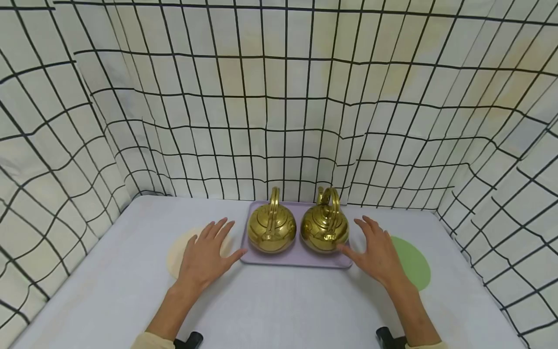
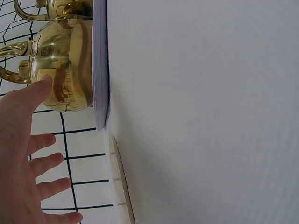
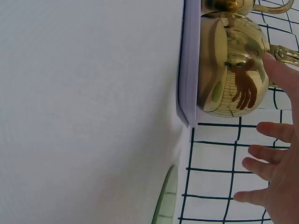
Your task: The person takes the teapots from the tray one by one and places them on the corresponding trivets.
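Note:
Two shiny brass teapots stand side by side on a lilac tray (image 1: pixel 296 261). My left hand (image 1: pixel 207 257) hovers left of the tray with fingers spread, its thumb toward the left teapot (image 1: pixel 271 230). On the other side, my right hand (image 1: pixel 377 252) is spread beside the right teapot (image 1: pixel 323 229), and its thumb overlaps that pot's lower side in the head view. Both pots have upright arched handles; a spout shows at the back of the right one. Neither hand holds anything. The polished sides mirror the hands in both wrist views.
A cream round mat (image 1: pixel 175 254) lies partly under my left hand. To the right, a green round mat (image 1: pixel 411 264) lies partly behind my right hand and wrist. White cloth walls with a black grid (image 1: pixel 285 111) enclose the white table (image 1: pixel 287 310) at the back and sides.

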`<state>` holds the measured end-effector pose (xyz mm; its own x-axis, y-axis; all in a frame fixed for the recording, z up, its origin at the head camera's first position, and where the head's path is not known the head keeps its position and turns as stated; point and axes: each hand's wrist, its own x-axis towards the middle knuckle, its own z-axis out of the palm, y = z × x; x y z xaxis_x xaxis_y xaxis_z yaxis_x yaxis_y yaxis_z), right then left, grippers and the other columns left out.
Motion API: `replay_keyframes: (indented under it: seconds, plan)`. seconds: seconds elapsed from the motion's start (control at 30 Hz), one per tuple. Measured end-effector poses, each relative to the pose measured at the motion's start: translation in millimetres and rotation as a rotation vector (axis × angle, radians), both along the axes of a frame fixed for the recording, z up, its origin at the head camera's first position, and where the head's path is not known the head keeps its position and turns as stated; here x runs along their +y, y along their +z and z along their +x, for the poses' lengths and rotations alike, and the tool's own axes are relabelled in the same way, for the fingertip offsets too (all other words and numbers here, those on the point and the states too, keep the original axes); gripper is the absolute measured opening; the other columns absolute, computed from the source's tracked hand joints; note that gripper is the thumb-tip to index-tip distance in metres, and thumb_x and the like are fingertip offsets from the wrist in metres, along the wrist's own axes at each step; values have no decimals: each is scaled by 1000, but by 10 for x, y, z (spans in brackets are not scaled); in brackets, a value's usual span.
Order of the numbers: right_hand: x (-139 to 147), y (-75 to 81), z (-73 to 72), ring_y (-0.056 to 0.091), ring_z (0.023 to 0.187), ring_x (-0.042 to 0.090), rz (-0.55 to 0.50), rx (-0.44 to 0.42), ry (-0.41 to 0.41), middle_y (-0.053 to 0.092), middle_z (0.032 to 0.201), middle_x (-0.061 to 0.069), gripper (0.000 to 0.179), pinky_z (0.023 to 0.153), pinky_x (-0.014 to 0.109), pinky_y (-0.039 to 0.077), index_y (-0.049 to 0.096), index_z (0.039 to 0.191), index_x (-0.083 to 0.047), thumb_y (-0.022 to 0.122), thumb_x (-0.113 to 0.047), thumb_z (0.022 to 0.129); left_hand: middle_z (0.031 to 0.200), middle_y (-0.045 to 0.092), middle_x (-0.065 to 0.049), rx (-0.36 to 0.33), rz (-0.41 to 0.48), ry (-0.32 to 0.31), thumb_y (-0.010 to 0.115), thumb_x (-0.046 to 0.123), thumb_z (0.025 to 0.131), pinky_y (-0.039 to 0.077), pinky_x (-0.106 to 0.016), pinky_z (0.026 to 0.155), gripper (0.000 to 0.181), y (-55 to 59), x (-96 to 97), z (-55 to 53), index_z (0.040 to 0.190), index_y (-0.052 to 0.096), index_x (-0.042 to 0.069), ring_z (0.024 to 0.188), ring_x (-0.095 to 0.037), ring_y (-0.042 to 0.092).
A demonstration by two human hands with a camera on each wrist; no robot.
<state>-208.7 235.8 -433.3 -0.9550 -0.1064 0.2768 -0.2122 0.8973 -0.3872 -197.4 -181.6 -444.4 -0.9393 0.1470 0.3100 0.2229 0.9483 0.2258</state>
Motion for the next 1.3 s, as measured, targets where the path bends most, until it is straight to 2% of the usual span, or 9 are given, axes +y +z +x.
replay_keyframes:
  seconds: [0.13,0.27,0.43,0.67,0.87,1.07,1.2,1.3]
  plan:
    - [-22,15,1,48,143,48,-80,34,34,47,157,21,72,114,66,43,53,147,-5,76,-46,93,157,54,-11,-8,59,-14,67,65,92,47,-65,105,78,2,28,2,152,53,17,145,-37,50]
    - [-43,40,1,52,140,44,-164,76,68,54,149,20,56,113,63,45,58,141,-3,76,-30,96,149,61,-12,-30,124,-21,68,62,92,51,-62,102,69,7,51,-3,144,61,16,138,-37,57]
    - [-84,102,-8,57,135,41,-260,98,90,60,142,17,47,111,62,47,60,138,-5,72,-28,99,141,67,-11,-73,169,-22,69,60,93,55,-60,98,60,16,62,-21,135,68,17,133,-38,61]
    - [-145,181,-56,61,129,38,-359,118,125,65,135,17,40,107,57,52,62,133,-1,71,-22,100,141,67,-10,-173,236,-9,70,54,95,54,-62,100,55,15,54,-29,135,68,16,135,-37,60]
    - [-196,227,-69,65,124,36,-432,138,152,68,131,17,36,102,55,55,63,131,1,70,-18,101,138,69,-11,-233,267,-15,72,46,95,54,-60,101,50,0,53,-27,134,69,14,131,-37,63]
    - [-259,254,-48,68,119,27,-512,139,169,71,128,11,32,99,37,58,64,129,-3,70,-19,101,132,72,-11,-263,269,-14,77,38,93,55,-57,97,44,-37,42,4,130,71,15,122,-34,67]
    - [-292,289,-49,67,113,12,-572,138,187,72,127,11,29,96,23,57,65,128,-4,68,-17,102,127,73,-11,-253,251,-29,79,36,91,57,-55,94,43,-40,42,1,128,72,15,118,-33,68]
    - [-308,328,-68,64,112,2,-608,116,190,72,127,12,28,96,20,55,65,129,-5,67,-17,103,125,74,-11,-257,244,-38,81,36,90,57,-55,94,43,-18,54,-7,126,73,15,118,-33,68]
